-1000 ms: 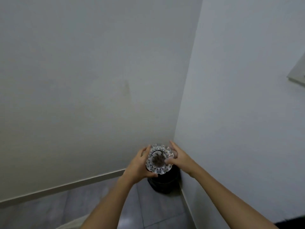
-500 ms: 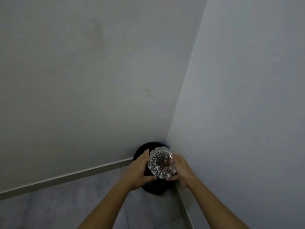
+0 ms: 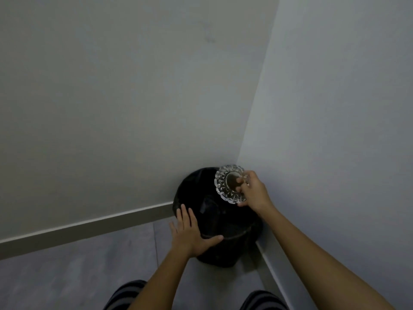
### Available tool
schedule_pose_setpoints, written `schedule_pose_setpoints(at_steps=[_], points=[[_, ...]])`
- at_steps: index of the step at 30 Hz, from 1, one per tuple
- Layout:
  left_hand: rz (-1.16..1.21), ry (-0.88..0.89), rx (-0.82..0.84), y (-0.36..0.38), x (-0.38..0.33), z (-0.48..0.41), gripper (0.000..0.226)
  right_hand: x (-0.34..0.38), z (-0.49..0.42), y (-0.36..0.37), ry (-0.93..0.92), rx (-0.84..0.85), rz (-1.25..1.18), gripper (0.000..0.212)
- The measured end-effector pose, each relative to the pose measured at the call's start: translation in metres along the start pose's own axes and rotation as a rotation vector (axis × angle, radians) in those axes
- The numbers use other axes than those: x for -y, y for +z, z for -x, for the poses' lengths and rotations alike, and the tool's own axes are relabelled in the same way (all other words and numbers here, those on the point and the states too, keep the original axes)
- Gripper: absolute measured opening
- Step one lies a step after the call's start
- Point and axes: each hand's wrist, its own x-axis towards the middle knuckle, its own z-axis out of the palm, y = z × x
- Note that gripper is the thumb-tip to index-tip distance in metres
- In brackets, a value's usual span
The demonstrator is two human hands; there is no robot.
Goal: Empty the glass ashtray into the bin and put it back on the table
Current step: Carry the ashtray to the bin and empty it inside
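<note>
Your right hand [image 3: 254, 191] alone pinches the glass ashtray [image 3: 231, 184], tilted above the bin [image 3: 214, 220] at its far rim. Your left hand [image 3: 190, 231] rests spread open on the near rim. Slick glass could slip from that grip; ash could miss beyond the rim.

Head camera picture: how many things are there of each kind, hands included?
Hands: 2, the left hand resting open on the bin's rim, the right hand gripping the ashtray
Glass ashtray: 1, tilted over the bin
Black bin: 1, in the corner
Total: 4
</note>
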Motion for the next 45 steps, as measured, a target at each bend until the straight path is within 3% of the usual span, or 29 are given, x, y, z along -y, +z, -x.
schedule_pose_setpoints(at_steps=[6, 9, 14, 17, 20, 23, 25, 28, 33, 36, 41, 45], points=[[0.02, -0.045, -0.084, 0.016, -0.003, -0.012, 0.137, -0.008, -0.004, 0.004, -0.027, -0.029, 0.216, 0.032], [0.006, -0.044, -0.129, 0.021, -0.003, -0.013, 0.139, -0.011, -0.007, 0.003, -0.124, -0.038, 0.35, 0.035], [-0.033, -0.117, -0.148, 0.022, -0.01, -0.006, 0.144, -0.016, 0.002, 0.004, -0.459, -0.046, 0.626, 0.043], [-0.075, -0.149, -0.099, 0.015, -0.013, -0.005, 0.145, -0.013, 0.009, 0.002, -0.833, -0.033, 0.914, 0.045], [-0.096, -0.165, -0.05, 0.012, -0.013, -0.008, 0.144, -0.027, 0.011, -0.003, -1.153, 0.097, 1.365, 0.024], [-0.119, -0.165, -0.055, 0.013, -0.013, -0.008, 0.144, -0.055, 0.015, -0.013, -1.245, 0.306, 1.645, 0.014], [-0.131, -0.162, -0.077, 0.014, -0.012, -0.007, 0.144, -0.061, 0.017, -0.02, -1.247, 0.368, 1.736, 0.023], [-0.13, -0.163, -0.081, 0.015, -0.012, -0.009, 0.144, -0.053, 0.017, -0.03, -1.145, 0.347, 1.789, 0.027], [-0.108, -0.152, -0.075, 0.015, -0.01, -0.01, 0.145, -0.052, 0.015, -0.037, -1.324, 0.226, 1.87, 0.024], [-0.12, -0.163, -0.062, 0.012, -0.009, -0.009, 0.144, -0.043, 0.014, -0.032, -1.276, 0.114, 1.844, 0.021], [-0.125, -0.193, -0.074, 0.015, -0.015, -0.007, 0.145, -0.056, 0.016, -0.029, -1.382, 0.1, 1.819, 0.02], [-0.104, -0.212, -0.07, 0.016, -0.015, -0.008, 0.146, -0.057, 0.012, -0.026, -1.399, -0.032, 1.782, 0.025]])
